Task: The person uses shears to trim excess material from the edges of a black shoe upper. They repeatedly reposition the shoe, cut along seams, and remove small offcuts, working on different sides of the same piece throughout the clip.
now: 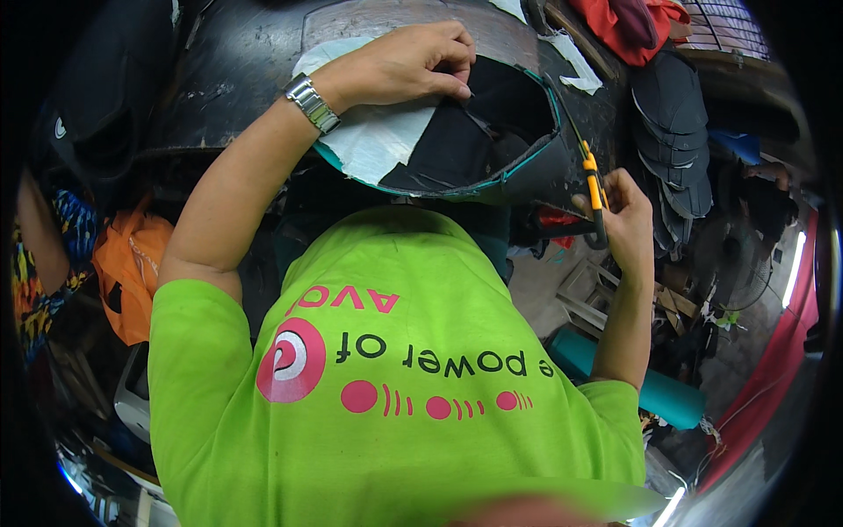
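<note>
My left hand (436,63), with a metal watch (312,103) on its wrist, is closed in a pinch over a curved black fabric piece (450,145). What sits between thumb and finger is too small to make out. Teal edging runs along the piece's rim, and a white sheet (378,140) lies across its left part. My right hand (625,215) grips scissors (593,180) with orange and dark handles. Their blades point up and to the left, alongside the right rim of the black piece.
Under the work is a dark worktable (228,79). Black shaped panels (672,132) hang stacked at the right, below red fabric (628,26). An orange bag (129,263) is at the left. A teal roll (672,400) lies at the lower right. Another person's arm (41,233) shows at far left.
</note>
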`<control>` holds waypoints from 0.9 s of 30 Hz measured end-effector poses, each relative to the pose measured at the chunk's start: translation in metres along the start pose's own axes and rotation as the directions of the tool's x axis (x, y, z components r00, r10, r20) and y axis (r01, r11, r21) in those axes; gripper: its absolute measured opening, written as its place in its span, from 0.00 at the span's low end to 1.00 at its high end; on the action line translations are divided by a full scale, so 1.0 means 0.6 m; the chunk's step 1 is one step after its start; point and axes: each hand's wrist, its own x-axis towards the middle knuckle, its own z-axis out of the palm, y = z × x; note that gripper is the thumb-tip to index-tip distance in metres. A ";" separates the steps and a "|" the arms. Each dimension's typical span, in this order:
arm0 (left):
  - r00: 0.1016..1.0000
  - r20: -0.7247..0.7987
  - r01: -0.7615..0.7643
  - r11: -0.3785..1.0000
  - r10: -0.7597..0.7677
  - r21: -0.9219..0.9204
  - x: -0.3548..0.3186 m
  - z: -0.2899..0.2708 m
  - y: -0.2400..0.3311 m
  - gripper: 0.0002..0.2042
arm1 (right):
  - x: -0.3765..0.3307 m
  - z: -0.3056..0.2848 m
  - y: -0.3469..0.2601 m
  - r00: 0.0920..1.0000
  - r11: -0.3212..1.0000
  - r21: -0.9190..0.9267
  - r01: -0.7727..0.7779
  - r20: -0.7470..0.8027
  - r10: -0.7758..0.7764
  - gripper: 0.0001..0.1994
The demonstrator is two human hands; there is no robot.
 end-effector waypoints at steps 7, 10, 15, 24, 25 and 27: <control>0.994 -0.039 0.098 0.994 -0.100 -0.056 0.009 0.009 0.006 0.09 | -0.057 0.001 0.053 0.999 0.960 -0.276 -0.042 -0.022 0.038 0.21; 0.980 -0.038 0.190 0.978 -0.194 -0.082 0.021 0.020 0.009 0.10 | -0.063 0.026 0.051 0.998 0.941 -0.333 0.057 -0.004 -0.062 0.22; 0.944 0.052 0.328 0.915 -0.325 -0.233 0.036 0.020 0.004 0.11 | -0.042 0.073 0.024 0.943 0.870 -0.441 0.221 -0.130 -0.306 0.17; 0.945 0.004 0.319 0.920 -0.326 -0.229 0.037 0.020 0.002 0.11 | -0.027 0.056 -0.030 0.923 0.714 -0.634 0.297 -0.001 -0.386 0.16; 0.940 0.015 0.335 0.914 -0.340 -0.229 0.036 0.021 0.002 0.11 | -0.027 0.050 -0.033 0.932 0.696 -0.655 0.295 0.034 -0.362 0.17; 0.930 0.035 0.364 0.904 -0.366 -0.226 0.037 0.023 0.001 0.11 | -0.026 0.044 -0.035 0.903 0.674 -0.651 0.349 0.042 -0.427 0.16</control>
